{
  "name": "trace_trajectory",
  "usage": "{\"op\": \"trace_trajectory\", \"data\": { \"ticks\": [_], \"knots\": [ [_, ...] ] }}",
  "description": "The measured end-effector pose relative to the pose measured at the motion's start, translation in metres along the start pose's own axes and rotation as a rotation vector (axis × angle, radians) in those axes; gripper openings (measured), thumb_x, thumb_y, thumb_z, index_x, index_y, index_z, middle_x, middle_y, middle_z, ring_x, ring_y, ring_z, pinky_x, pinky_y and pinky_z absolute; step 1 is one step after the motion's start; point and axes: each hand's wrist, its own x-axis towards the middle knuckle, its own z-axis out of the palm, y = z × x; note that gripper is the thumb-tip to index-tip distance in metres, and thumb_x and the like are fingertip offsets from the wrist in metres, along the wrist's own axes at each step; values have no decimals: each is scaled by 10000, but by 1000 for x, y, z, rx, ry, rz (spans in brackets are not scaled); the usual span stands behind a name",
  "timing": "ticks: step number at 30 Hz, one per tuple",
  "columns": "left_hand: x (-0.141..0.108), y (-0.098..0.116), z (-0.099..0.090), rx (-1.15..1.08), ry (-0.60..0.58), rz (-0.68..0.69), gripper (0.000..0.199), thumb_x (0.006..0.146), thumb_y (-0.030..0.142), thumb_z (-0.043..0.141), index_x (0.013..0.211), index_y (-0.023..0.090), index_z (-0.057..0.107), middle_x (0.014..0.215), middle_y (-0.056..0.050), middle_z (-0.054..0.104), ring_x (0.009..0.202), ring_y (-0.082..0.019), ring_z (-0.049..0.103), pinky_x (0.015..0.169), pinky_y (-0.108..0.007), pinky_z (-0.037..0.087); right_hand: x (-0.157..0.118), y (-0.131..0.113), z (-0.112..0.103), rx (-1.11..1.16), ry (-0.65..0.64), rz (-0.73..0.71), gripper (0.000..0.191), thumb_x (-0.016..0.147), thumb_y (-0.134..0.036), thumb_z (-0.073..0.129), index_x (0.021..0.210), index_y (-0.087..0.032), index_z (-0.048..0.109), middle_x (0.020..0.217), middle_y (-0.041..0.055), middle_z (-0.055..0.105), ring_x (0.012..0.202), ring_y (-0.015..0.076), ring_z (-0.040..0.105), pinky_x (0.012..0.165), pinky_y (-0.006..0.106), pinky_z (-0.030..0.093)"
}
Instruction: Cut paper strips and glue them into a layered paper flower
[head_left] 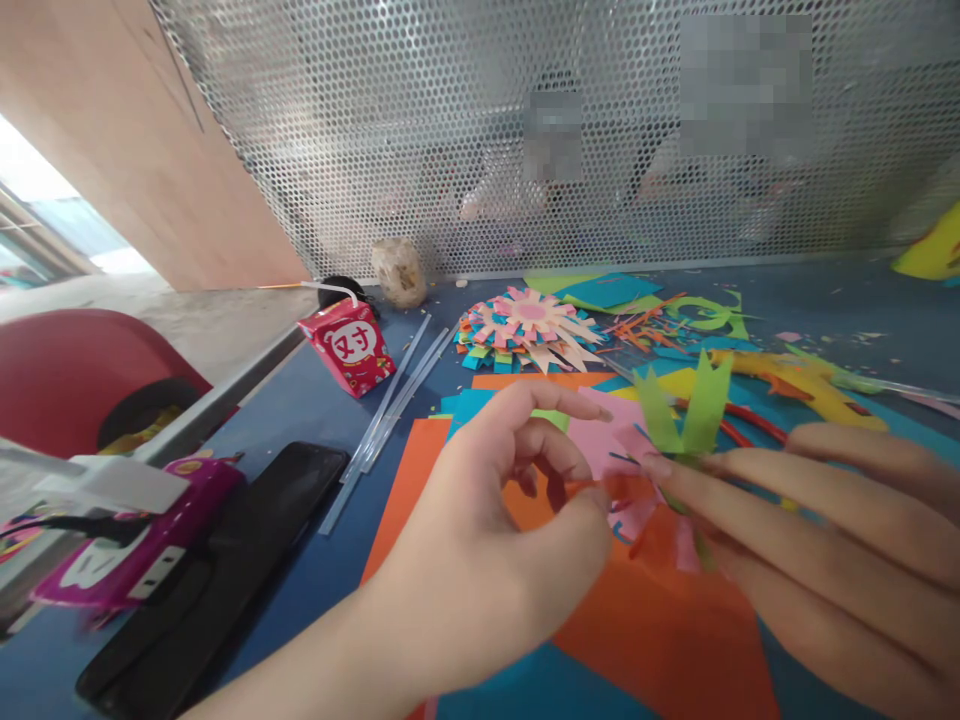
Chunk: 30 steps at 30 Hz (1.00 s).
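The green and pink fringed paper piece [706,410] is in the right hand [832,540], whose grip pinches it above the orange sheet [675,640] on the worktop [292,410]. The left hand [517,520] curls just beside its left edge; whether this grip pinches something, I cannot tell.

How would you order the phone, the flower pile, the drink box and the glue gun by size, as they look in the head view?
1. Phone, partly covered
2. Flower pile
3. Drink box and glue gun, unranked: the gun looks longer, the box broader, overall similar
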Motion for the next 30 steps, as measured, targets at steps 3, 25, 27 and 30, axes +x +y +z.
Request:
{"op": "trace_trajectory", "data": {
  "ticks": [3, 25, 27, 30],
  "knots": [
    [-2, 2, -1, 39, 4, -12, 313, 687, 137, 570, 980, 242, 537, 656, 52, 525, 632, -104, 475, 617, -257, 353, 0, 7, -1, -46, 0, -156, 133, 785, -170, 481, 733, -239, 582, 1141, 99, 602, 1014, 276, 526, 765, 502, 411],
    [13, -20, 6, -219, -65, -118, 297, 688, 113, 571, 976, 177, 537, 780, -17, 614, 663, -120, 554, 609, -255, 428, 10, 1, 6, -41, -11, -195, 143, 766, -137, 507, 726, -239, 598, 972, 71, 663, 939, 278, 545, 737, 485, 412],
    [13, -18, 6, -217, -68, -123, 290, 691, 106, 553, 969, 184, 530, 791, -12, 613, 677, -120, 555, 602, -247, 423, 10, 1, 6, -29, -6, -188, 143, 768, -140, 503, 726, -241, 595, 964, 70, 661, 935, 276, 545, 735, 484, 413],
    [13, -18, 7, -189, -59, -138, 323, 685, 97, 537, 992, 193, 519, 793, -6, 605, 686, -119, 555, 608, -245, 420, 9, 1, 6, -19, -14, -172, 167, 772, -109, 469, 740, -226, 584, 1006, 85, 645, 930, 276, 544, 740, 491, 416]
  ]
}}
